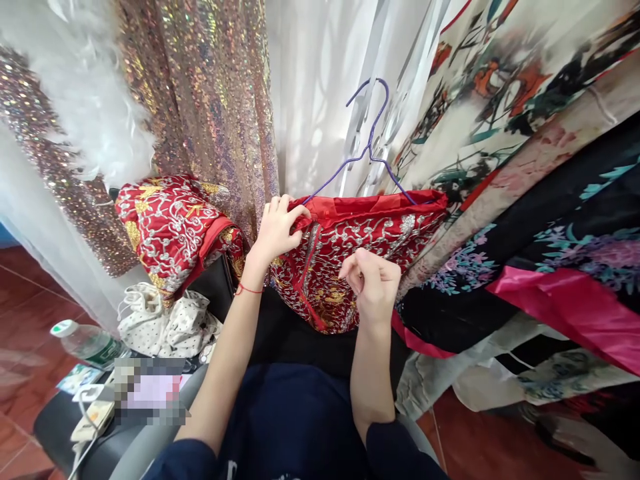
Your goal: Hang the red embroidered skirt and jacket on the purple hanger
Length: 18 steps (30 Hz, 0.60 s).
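A red garment (345, 257) with silver and gold embroidery hangs from a purple wire hanger (371, 143), its lower part over my lap. My left hand (279, 227) grips the upper left corner of the garment at its plain red band, thumb and fingers around the edge. In front of the embroidered cloth, my right hand (373, 283) is closed, with thumb and forefinger pinched together. Anything in that pinch is too small or hidden to make out.
Left of me lies another red embroidered piece (173, 227), above a dotted white drawstring bag (167, 320). A plastic bottle (90, 343) and a power strip (94, 419) rest on a black seat (55, 423). A sequined curtain (200, 87) and flower-patterned clothes (500, 113) hang around.
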Tool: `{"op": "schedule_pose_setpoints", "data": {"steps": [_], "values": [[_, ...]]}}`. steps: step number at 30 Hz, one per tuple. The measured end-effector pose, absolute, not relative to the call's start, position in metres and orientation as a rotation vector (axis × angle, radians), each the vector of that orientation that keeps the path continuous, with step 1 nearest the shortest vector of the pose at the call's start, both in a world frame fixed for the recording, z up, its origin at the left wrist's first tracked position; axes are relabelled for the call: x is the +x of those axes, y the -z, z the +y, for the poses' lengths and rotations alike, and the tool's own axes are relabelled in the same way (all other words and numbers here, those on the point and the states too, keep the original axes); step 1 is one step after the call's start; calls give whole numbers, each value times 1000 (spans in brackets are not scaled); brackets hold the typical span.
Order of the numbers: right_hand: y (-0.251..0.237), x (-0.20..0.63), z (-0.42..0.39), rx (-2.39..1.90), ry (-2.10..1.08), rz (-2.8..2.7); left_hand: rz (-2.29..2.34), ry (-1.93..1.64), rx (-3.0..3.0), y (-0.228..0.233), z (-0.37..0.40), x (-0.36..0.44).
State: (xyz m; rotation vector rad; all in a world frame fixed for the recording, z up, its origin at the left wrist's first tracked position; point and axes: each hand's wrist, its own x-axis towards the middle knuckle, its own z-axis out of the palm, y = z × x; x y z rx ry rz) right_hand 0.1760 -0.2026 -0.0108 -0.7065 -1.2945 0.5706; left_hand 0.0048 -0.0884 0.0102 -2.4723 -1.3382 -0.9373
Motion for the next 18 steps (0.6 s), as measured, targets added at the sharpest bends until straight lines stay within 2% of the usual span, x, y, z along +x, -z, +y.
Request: {"op": "schedule_pose_setpoints", "data": {"steps": [9, 14, 18], "values": [[39, 156, -156, -1194, -473, -1320, -1327, 929, -2505, -9, -85, 0], [71, 144, -134, -1016, -709, -1436, -1330, 899, -2491, -8, -84, 0], [89, 185, -142, -1089, -583, -1272, -1336, 878, -2479, -7, -82, -1]]}}
